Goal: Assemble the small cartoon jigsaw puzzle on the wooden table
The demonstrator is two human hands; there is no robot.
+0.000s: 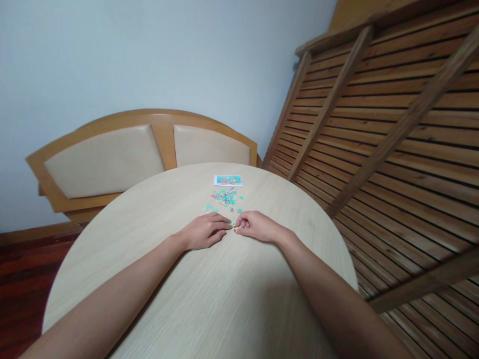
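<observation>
The left hand (205, 231), fingers outstretched and apart, likely steadies pieces (234, 225) for the curled right hand (258, 226), whose grip I cannot tell, the card (228, 180) beyond perhaps placed for viewing.

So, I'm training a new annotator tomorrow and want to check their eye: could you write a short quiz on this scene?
1. Past the loose jigsaw pieces, on the side away from the left hand and right hand, what lies on the round table?
a) a mug
b) a printed card
c) a pair of scissors

2. True or false: the two hands are at opposite edges of the table.

3. On which side of the person does the slatted wooden panel stand?

Key:
1: b.
2: False; they are close together.
3: The right.
</observation>
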